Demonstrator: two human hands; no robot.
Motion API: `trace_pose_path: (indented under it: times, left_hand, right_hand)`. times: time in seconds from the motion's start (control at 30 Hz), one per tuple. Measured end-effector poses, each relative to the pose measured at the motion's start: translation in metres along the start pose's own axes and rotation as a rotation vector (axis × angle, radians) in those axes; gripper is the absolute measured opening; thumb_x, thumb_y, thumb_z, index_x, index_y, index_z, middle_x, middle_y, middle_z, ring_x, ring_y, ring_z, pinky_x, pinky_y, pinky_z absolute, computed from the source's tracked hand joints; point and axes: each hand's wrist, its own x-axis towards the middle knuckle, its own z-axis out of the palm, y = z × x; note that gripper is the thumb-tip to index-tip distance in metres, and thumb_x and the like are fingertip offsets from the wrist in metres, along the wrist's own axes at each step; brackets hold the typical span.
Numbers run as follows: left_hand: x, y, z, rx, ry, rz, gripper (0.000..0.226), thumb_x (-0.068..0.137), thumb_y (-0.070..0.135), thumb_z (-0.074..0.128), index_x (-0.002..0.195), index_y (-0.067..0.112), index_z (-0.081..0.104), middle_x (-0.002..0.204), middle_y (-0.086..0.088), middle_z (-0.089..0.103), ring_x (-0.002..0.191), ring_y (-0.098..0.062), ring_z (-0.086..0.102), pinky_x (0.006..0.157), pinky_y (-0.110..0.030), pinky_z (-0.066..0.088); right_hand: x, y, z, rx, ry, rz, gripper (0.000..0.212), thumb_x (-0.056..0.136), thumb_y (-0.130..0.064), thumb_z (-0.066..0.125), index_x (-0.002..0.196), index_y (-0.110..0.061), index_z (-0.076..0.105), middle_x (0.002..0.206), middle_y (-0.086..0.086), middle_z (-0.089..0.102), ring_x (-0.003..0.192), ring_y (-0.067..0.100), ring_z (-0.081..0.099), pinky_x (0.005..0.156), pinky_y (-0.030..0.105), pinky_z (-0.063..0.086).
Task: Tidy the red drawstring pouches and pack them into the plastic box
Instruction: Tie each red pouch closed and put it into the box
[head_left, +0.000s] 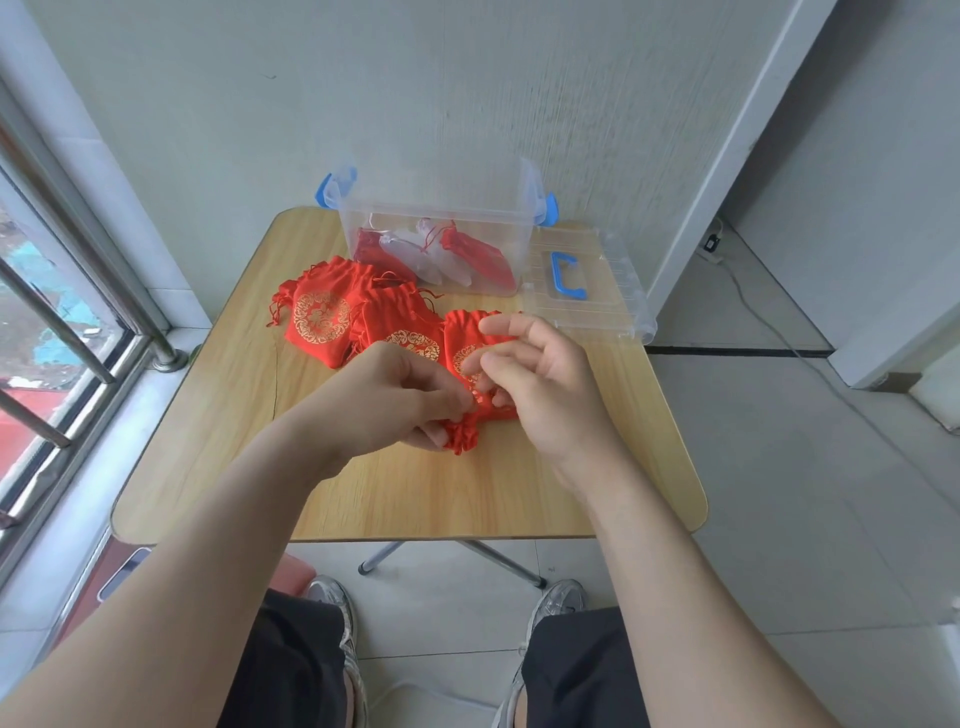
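From the head view, my left hand (395, 400) pinches the gathered neck of a red drawstring pouch (464, 332), which lies flat in the middle of the wooden table (415, 493). My right hand (540, 384) is half curled over its body, and I cannot tell if it pinches a cord. Two more red pouches (317, 317) overlap just left of it. The plastic box (436, 208) stands open at the far edge, near the wall, with red and white pouches inside. Its lid (613, 306) lies beside it and reaches the right edge. Bare wood shows between my hands and the near edge.
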Motion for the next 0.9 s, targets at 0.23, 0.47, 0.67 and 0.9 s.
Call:
trace_pose_path:
  times: [0.23, 0.47, 0.67, 0.9]
  left_hand:
    - [0.002, -0.007, -0.004, -0.154, 0.027, -0.058, 0.016, 0.096, 0.024, 0.077, 0.096, 0.009, 0.083, 0.102, -0.026, 0.074, 0.09, -0.025, 0.069, 0.083, -0.038, 0.065]
    - [0.002, -0.008, -0.003, -0.104, 0.025, -0.114, 0.015, 0.097, 0.021, 0.077, 0.097, 0.008, 0.083, 0.115, -0.024, 0.073, 0.094, -0.023, 0.066, 0.081, -0.035, 0.067]
    - [0.004, -0.013, -0.004, -0.085, 0.025, -0.079, 0.017, 0.099, 0.018, 0.074, 0.1, 0.004, 0.082, 0.111, -0.032, 0.069, 0.091, -0.021, 0.063, 0.078, -0.033, 0.066]
    - [0.007, -0.01, 0.003, 0.013, 0.09, 0.101, 0.018, 0.102, 0.004, 0.067, 0.096, 0.011, 0.083, 0.094, -0.02, 0.078, 0.094, -0.035, 0.076, 0.084, -0.043, 0.066]
  right_hand:
    - [-0.006, 0.009, -0.001, -0.351, -0.019, -0.235, 0.033, 0.082, -0.008, 0.085, 0.109, -0.022, 0.075, 0.098, -0.009, 0.077, 0.091, 0.011, 0.074, 0.078, 0.031, 0.063]
    - [-0.006, 0.012, 0.003, -0.684, -0.022, -0.417, 0.028, 0.079, -0.013, 0.092, 0.106, -0.021, 0.085, 0.091, -0.011, 0.071, 0.079, 0.005, 0.062, 0.075, 0.022, 0.055]
    - [-0.006, 0.012, 0.013, -0.81, -0.002, -0.46, 0.027, 0.084, -0.012, 0.089, 0.111, -0.016, 0.084, 0.097, 0.0, 0.073, 0.084, 0.014, 0.065, 0.075, 0.037, 0.06]
    - [-0.011, 0.011, 0.017, -0.886, 0.147, -0.448, 0.02, 0.093, -0.008, 0.081, 0.112, -0.014, 0.084, 0.098, 0.004, 0.074, 0.085, 0.021, 0.069, 0.07, 0.027, 0.053]
